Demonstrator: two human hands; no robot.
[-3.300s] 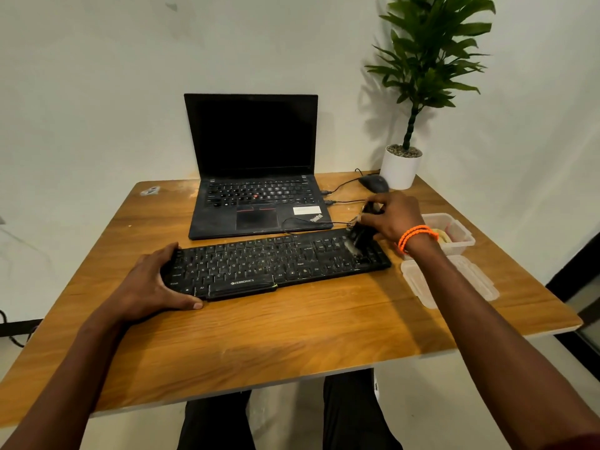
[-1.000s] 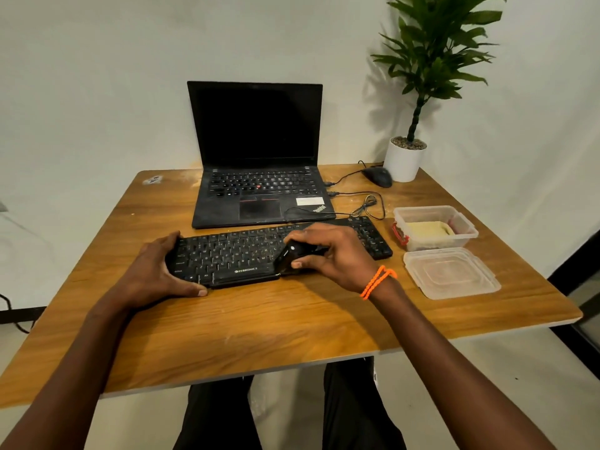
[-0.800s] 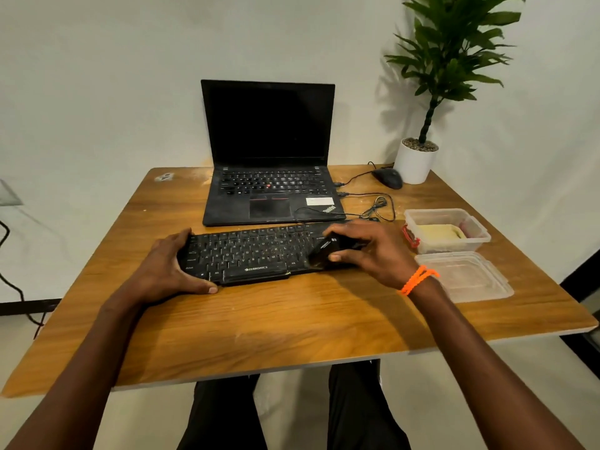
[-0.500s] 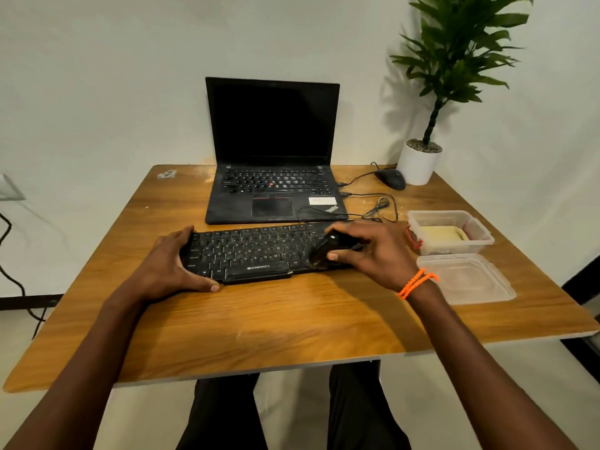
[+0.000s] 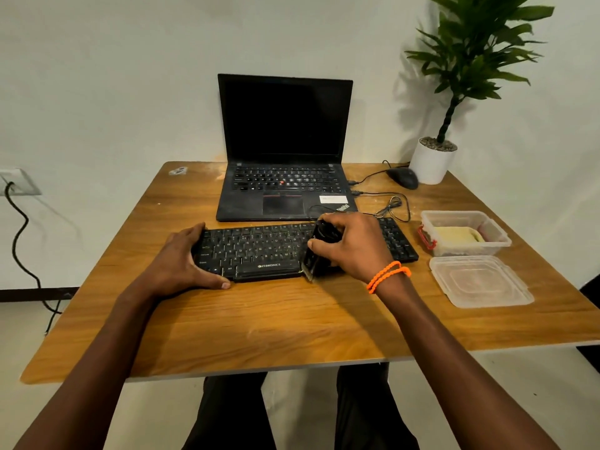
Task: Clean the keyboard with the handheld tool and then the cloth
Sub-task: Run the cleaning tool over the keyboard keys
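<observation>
Hands at work on a black keyboard [image 5: 259, 250] that lies across the middle of a wooden table [image 5: 259, 326], just in front of an open laptop [image 5: 284, 177] with a dark screen. We see the left hand [image 5: 181, 264] clasped over the keyboard's left end, fingers curled on its far edge and thumb stretched along the near edge. The right hand [image 5: 354, 246], a double orange band [image 5: 388, 276] at its wrist, grips a small black handheld tool [image 5: 319, 251], fingers wrapped round its body; the tool tilts down toward the keyboard's near edge, right of the space bar, its lower end touching the keys. To the right stands a clear plastic box [image 5: 466, 233] holding a folded yellow cloth [image 5: 456, 235], with the box's lid [image 5: 480, 280] lying flat just in front of it. At the far right corner we make out a black mouse [image 5: 402, 178] beside a potted plant [image 5: 433, 157], cables trailing to the laptop.
</observation>
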